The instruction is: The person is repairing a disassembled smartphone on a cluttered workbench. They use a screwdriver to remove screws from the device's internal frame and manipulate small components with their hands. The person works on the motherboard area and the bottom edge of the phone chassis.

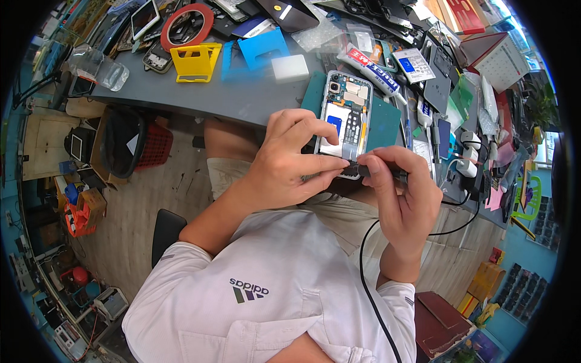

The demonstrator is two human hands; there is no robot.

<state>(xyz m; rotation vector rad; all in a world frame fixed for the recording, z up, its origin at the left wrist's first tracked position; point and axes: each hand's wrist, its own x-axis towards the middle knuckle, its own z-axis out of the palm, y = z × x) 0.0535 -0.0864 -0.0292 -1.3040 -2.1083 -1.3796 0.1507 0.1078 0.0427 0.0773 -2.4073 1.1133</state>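
A smartphone (351,97) lies with its back off, its camera, boards and white battery area exposed. It rests on a green mat (384,124) at the desk's near edge, its lower end toward me. My left hand (290,154) reaches over that lower end with bent fingers, fingertips against the phone beside a small grey strip. My right hand (405,193) is closed, thumb and fingers pinching a dark, short-handled thing (365,171) close to the phone's lower right corner. Its tip is hidden, and I cannot make out its kind.
A yellow phone stand (195,62), a blue stand (264,49) and a white block (290,68) stand beyond the phone. Right of it lie a glue tube (372,69), a loose battery (414,65) and clutter. A black cable (365,272) runs past my right forearm.
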